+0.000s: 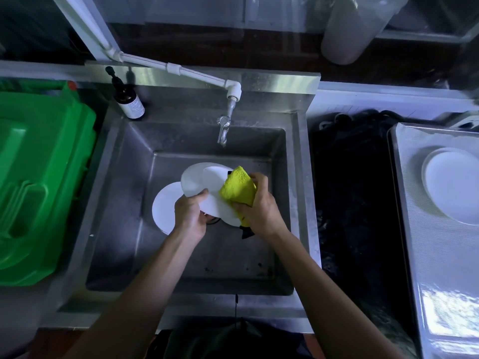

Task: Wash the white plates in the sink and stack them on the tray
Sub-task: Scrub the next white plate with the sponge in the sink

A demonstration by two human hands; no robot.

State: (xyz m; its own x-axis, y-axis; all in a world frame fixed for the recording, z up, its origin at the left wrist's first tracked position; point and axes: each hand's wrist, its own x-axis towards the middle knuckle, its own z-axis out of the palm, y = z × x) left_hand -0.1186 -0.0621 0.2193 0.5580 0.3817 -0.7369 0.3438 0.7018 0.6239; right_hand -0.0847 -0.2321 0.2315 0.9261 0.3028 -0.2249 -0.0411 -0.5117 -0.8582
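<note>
Nearest me, both forearms reach up from the bottom edge, cut off above the elbow, and a dark garment at the bottom centre is too dim for me to read.

My left hand (190,216) shows its back to me, thumb laid over the near rim of the white plate (199,180) that I hold tilted above the basin; the other fingers curl under the rim and are hidden. My right hand (259,206) is clenched round a folded yellow cloth (239,189), thumb on the near side and fingers wrapped over the far side, pressing it to the plate's right part. A dark scrap hangs below that hand (part of the cloth or something else, I cannot tell).

Under the held plate, just left of my left fingers, a second white plate (164,206) lies on the floor of the steel sink (124,229). More white rim (228,218) peeks out between my hands; whether it is a third plate I cannot make out.

Beyond my fingertips the metal tap (223,130) hangs from a white pipe (181,71). Far left of them, a dark pump bottle (129,101) stands on the sink's corner, with a green plastic bin (39,182) beside the sink, cut off at the edge.

Well right of my right hand, a steel tray (440,255) carries stacked white plates (453,182), cropped by the frame. Between sink and tray lies a dark, unreadable mass.
</note>
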